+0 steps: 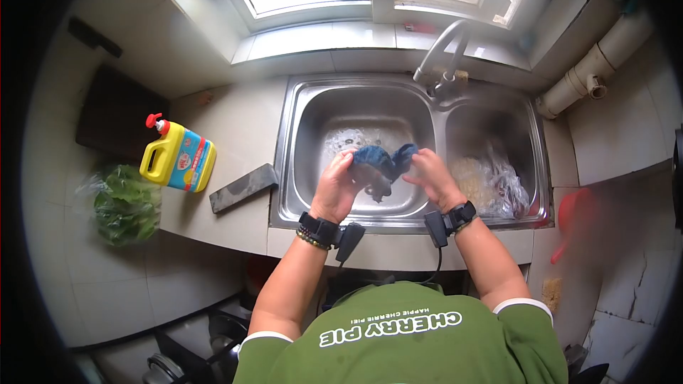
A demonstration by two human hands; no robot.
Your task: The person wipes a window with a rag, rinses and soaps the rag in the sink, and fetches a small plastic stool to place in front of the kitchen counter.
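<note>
A wet, dark blue cloth (384, 161) is stretched between my two hands above the left basin of the steel sink (284, 171). My left hand (336, 186) pinches its left end, with thumb and fingers closed on it. At the cloth's right end, my right hand (435, 179) grips it near the divider between the basins. The cloth sags in the middle, and suds and water show on the basin floor behind it. Each wrist wears a black strapped device.
Left of the sink stand a yellow detergent jug (179, 155) and a grey sharpening stone (244, 188); bagged green leaves (126, 206) lie farther left. The faucet (442, 57) rises behind the sink. The right basin holds a clear plastic bag (504, 183). A red ladle (567, 217) hangs right.
</note>
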